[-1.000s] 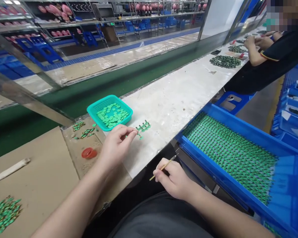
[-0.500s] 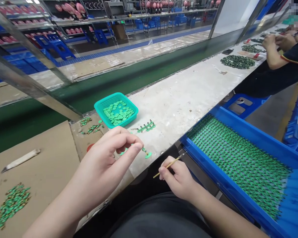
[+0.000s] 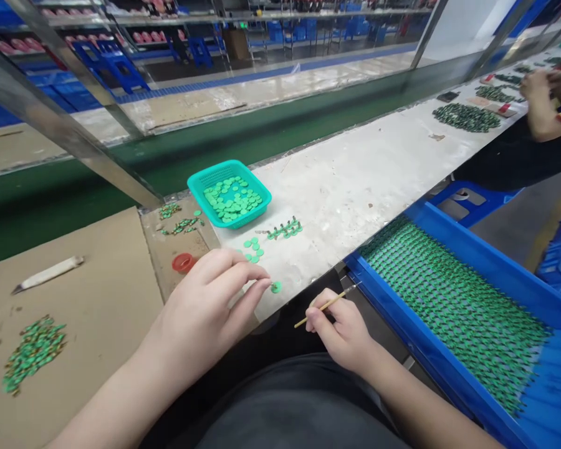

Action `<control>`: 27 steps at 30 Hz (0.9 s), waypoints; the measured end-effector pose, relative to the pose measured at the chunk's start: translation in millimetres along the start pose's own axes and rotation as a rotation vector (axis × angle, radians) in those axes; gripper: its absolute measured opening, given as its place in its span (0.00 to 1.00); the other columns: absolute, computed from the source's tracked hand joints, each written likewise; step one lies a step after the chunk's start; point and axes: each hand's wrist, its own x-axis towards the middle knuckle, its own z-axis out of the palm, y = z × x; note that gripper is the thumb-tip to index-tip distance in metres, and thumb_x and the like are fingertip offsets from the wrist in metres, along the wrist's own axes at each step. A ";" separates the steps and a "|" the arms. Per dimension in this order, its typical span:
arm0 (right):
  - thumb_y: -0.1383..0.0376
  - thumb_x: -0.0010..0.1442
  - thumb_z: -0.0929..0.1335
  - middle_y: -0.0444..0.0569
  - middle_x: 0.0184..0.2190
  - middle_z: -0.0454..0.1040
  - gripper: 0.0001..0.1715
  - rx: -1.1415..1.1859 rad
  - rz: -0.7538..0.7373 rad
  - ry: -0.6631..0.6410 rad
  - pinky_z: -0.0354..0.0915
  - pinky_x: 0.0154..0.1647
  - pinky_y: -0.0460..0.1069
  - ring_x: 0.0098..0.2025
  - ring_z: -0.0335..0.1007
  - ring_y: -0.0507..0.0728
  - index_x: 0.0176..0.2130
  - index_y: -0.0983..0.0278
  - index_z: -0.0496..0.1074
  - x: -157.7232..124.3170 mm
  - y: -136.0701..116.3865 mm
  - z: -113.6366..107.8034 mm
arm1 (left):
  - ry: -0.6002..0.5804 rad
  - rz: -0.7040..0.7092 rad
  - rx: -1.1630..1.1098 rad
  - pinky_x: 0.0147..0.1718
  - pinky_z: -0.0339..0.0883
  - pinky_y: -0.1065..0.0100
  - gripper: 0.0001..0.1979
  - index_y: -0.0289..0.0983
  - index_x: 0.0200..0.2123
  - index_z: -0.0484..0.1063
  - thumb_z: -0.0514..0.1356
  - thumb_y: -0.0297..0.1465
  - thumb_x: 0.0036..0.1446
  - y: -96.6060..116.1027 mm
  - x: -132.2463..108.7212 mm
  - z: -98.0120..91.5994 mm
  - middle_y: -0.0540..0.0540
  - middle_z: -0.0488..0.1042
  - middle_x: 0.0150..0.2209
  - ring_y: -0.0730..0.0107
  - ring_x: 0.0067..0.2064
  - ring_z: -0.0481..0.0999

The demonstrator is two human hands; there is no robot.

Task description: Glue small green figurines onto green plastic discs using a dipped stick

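Potentially, the small green-disc piece [image 3: 275, 287] L hand [image 3: 215, 299] pinches in its fingers could drop off the tabletop's [image 3: 336, 168] near edge w/ a loose grip; R hand [image 3: 343, 330], fingers round a thin brush [image 3: 330, 304], might knock it w/ a careless swing.

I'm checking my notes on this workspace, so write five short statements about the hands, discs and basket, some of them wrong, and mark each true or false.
1. The right hand holds a brush. True.
2. The left hand pinches a small green piece. True.
3. Green discs lie in the teal basket. True.
4. Every disc is in the basket. False: several lie on the white bench.
5. Both hands are inside the basket. False: both are outside it.
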 end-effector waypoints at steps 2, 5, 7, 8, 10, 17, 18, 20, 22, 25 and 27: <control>0.63 0.83 0.69 0.43 0.29 0.82 0.18 0.000 0.012 -0.017 0.73 0.34 0.46 0.29 0.81 0.53 0.37 0.58 0.75 -0.9 1.0 -0.5 | 0.017 0.036 0.114 0.44 0.74 0.61 0.05 0.44 0.48 0.82 0.65 0.31 0.79 -17.3 -27.7 9.8 0.49 0.81 0.41 0.64 0.41 0.80; 0.63 0.82 0.70 0.43 0.30 0.83 0.17 0.004 0.030 -0.063 0.74 0.36 0.47 0.31 0.82 0.53 0.37 0.57 0.76 1.4 2.6 -0.2 | 0.008 -0.057 0.194 0.43 0.73 0.56 0.08 0.46 0.45 0.84 0.65 0.35 0.80 -35.9 -62.7 24.4 0.47 0.81 0.38 0.59 0.38 0.78; 0.61 0.82 0.72 0.44 0.31 0.84 0.16 0.009 0.038 -0.092 0.75 0.39 0.48 0.33 0.83 0.54 0.38 0.57 0.76 6.3 2.7 1.4 | -0.017 -0.127 0.187 0.44 0.73 0.55 0.10 0.47 0.44 0.86 0.64 0.37 0.80 -40.9 -75.9 31.8 0.45 0.81 0.38 0.57 0.39 0.78; 0.60 0.82 0.72 0.44 0.32 0.84 0.15 0.009 0.041 -0.103 0.76 0.40 0.49 0.34 0.84 0.55 0.39 0.57 0.76 9.8 2.2 2.8 | -0.023 -0.155 0.170 0.45 0.74 0.54 0.11 0.48 0.44 0.86 0.64 0.38 0.80 -41.4 -79.6 34.3 0.45 0.81 0.38 0.56 0.40 0.79; 0.59 0.83 0.72 0.44 0.33 0.85 0.14 0.002 0.039 -0.122 0.77 0.42 0.50 0.34 0.84 0.56 0.40 0.56 0.75 18.3 -0.1 6.6 | -0.018 -0.230 0.111 0.48 0.75 0.54 0.10 0.49 0.48 0.86 0.64 0.41 0.80 -40.0 -83.1 37.2 0.45 0.82 0.41 0.57 0.43 0.80; 0.58 0.87 0.69 0.42 0.36 0.82 0.16 -0.074 -0.143 -0.166 0.76 0.42 0.49 0.36 0.84 0.54 0.41 0.56 0.71 51.8 -4.1 30.4 | -0.100 -0.407 -0.079 0.55 0.77 0.55 0.15 0.47 0.55 0.86 0.62 0.44 0.76 -34.7 -81.6 45.9 0.45 0.84 0.49 0.57 0.52 0.84; 0.57 0.87 0.68 0.43 0.37 0.82 0.16 -0.091 -0.174 -0.181 0.76 0.43 0.49 0.37 0.84 0.54 0.42 0.56 0.70 55.4 -2.1 34.3 | -0.101 -0.415 -0.080 0.55 0.76 0.55 0.14 0.47 0.52 0.86 0.62 0.44 0.76 -35.0 -81.0 48.2 0.45 0.84 0.48 0.57 0.52 0.84; 0.56 0.88 0.67 0.43 0.38 0.82 0.17 -0.124 -0.226 -0.206 0.76 0.45 0.49 0.38 0.84 0.55 0.42 0.56 0.69 60.7 3.1 41.4 | -0.092 -0.439 -0.090 0.54 0.75 0.55 0.15 0.46 0.47 0.86 0.61 0.44 0.76 -35.6 -80.1 52.4 0.45 0.82 0.45 0.57 0.51 0.84; 0.54 0.89 0.66 0.43 0.38 0.82 0.17 -0.154 -0.257 -0.224 0.75 0.44 0.49 0.38 0.83 0.55 0.43 0.56 0.69 63.5 8.4 46.8 | -0.087 -0.467 -0.100 0.51 0.74 0.55 0.14 0.47 0.46 0.86 0.61 0.44 0.76 -35.8 -79.7 55.0 0.46 0.82 0.44 0.56 0.50 0.83; 0.52 0.90 0.64 0.42 0.38 0.81 0.19 -0.181 -0.267 -0.245 0.74 0.43 0.49 0.37 0.81 0.54 0.44 0.56 0.69 64.9 14.0 51.6 | -0.081 -0.495 -0.111 0.49 0.72 0.55 0.13 0.48 0.45 0.87 0.62 0.44 0.75 -35.7 -79.8 55.8 0.47 0.81 0.43 0.57 0.49 0.83; 0.51 0.90 0.63 0.43 0.38 0.81 0.21 -0.185 -0.265 -0.254 0.74 0.43 0.49 0.37 0.81 0.54 0.43 0.56 0.69 65.2 15.7 52.9 | -0.072 -0.495 -0.122 0.50 0.72 0.55 0.13 0.49 0.45 0.87 0.62 0.44 0.75 -35.8 -80.1 55.3 0.47 0.81 0.43 0.57 0.49 0.82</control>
